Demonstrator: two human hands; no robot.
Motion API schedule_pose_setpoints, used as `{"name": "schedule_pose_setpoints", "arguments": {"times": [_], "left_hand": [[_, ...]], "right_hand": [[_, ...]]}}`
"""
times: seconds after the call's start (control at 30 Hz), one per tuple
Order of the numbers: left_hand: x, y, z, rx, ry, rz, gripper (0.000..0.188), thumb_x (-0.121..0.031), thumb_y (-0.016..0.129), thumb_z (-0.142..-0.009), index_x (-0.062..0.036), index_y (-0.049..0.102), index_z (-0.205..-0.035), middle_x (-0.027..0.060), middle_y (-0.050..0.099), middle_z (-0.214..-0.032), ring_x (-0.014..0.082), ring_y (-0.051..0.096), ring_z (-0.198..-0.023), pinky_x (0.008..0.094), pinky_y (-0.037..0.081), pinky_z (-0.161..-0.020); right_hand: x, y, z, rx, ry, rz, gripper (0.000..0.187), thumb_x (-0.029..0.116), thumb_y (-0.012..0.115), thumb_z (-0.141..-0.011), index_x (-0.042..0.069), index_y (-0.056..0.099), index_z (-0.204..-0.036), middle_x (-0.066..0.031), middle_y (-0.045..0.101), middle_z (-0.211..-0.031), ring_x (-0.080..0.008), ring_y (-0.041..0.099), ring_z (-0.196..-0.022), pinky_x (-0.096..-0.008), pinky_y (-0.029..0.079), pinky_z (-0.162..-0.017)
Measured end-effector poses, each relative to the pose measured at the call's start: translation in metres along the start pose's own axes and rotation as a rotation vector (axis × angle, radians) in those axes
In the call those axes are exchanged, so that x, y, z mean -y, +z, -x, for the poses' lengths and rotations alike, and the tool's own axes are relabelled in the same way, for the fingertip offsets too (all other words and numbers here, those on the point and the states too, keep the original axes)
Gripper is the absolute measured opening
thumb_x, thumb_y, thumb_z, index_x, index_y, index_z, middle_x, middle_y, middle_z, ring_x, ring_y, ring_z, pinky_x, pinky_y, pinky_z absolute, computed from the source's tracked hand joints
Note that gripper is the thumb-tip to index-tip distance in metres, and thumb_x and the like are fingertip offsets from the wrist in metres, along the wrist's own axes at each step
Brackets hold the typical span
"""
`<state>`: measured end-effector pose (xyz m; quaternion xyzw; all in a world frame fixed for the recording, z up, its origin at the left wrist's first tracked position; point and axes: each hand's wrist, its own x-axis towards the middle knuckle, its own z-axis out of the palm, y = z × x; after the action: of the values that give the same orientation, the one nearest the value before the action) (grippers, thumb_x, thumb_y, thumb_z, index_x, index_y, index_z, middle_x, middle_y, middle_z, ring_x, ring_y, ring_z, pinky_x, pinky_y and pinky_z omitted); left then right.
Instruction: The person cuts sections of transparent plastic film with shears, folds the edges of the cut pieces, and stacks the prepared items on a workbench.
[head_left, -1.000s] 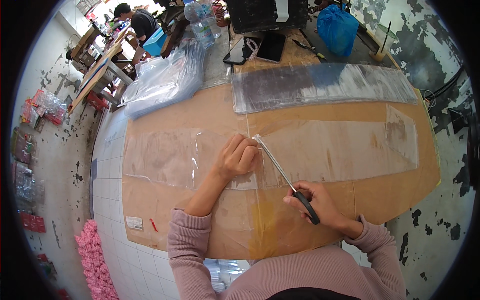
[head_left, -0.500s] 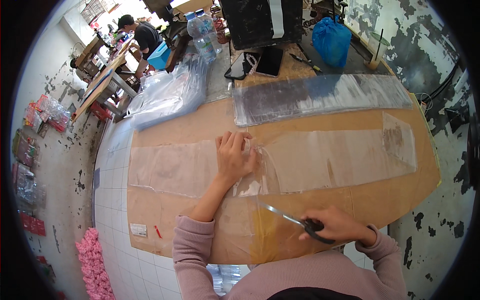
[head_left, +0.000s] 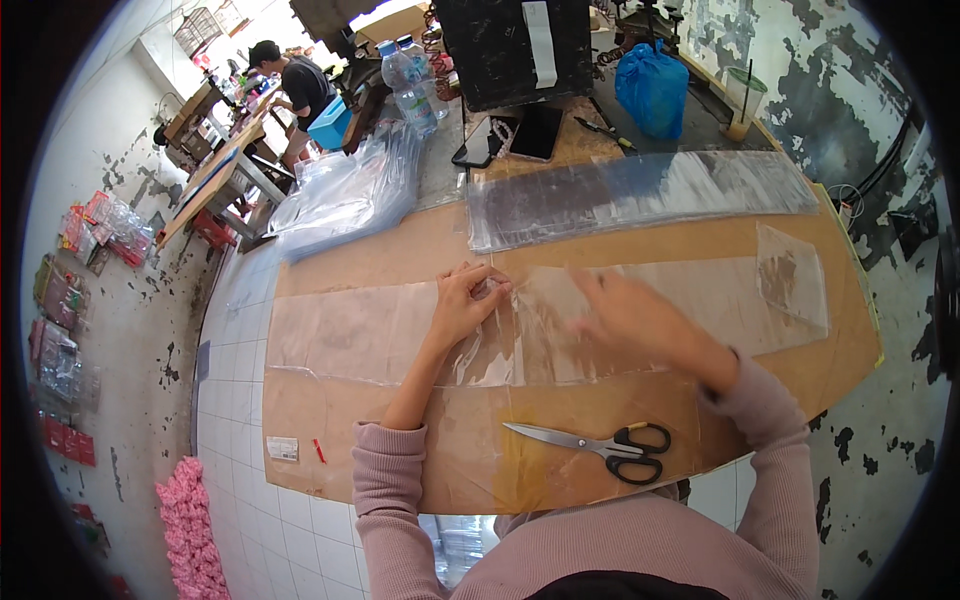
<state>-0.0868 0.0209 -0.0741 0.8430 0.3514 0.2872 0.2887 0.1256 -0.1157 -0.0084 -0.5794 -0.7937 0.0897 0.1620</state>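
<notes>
A long clear plastic sheet point(head_left: 360, 330) lies across the brown table, bunched and creased near its middle. My left hand point(head_left: 466, 303) is closed with the fingertips pinched on the gathered plastic there. My right hand point(head_left: 640, 325) hovers over the right half of the sheet, smeared by motion, so its fingers do not show clearly. Close to the front edge, black-handled scissors point(head_left: 590, 443) lie flat on the table, blades pointing left, with no hand on them.
Clear plastic sheets are stacked at the back right point(head_left: 640, 200) and piled at the back left point(head_left: 350, 190). Behind them are phones point(head_left: 535, 132), water bottles point(head_left: 408, 95), a blue bag point(head_left: 650, 92) and a drink cup point(head_left: 742, 105). A person point(head_left: 300, 85) works farther off.
The scissors have left my right hand and now rest on the table. That hand has moved up over the sheet. My left hand stays at the bunched plastic, its fingers more tightly pinched.
</notes>
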Motion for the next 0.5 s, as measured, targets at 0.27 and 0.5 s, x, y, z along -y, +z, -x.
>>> {"name": "schedule_pose_setpoints", "arguments": {"times": [0.27,0.5], "left_hand": [[-0.021,0.003,0.008,-0.058,0.203,-0.055,0.009,-0.016,0.057,-0.078,-0.0086,0.056,-0.084,0.0029,0.053,-0.058,0.0167,0.053,-0.06,0.0314,0.034,-0.069],[-0.05,0.005,0.026,-0.33,0.179,-0.165,0.005,-0.012,0.055,-0.082,-0.008,0.054,-0.082,0.0058,0.052,-0.053,0.0211,0.049,-0.042,0.0306,0.037,-0.045]], "right_hand": [[-0.043,0.057,-0.048,-0.205,-0.072,-0.412,0.039,0.036,0.058,-0.082,-0.003,0.057,-0.089,-0.0189,0.056,-0.085,-0.0319,0.054,-0.079,-0.0365,0.042,-0.065],[-0.024,0.045,-0.041,-0.134,0.025,-0.561,0.029,0.03,0.056,-0.082,0.002,0.059,-0.076,-0.0139,0.055,-0.06,-0.0281,0.05,-0.054,-0.0376,0.041,-0.057]]}}
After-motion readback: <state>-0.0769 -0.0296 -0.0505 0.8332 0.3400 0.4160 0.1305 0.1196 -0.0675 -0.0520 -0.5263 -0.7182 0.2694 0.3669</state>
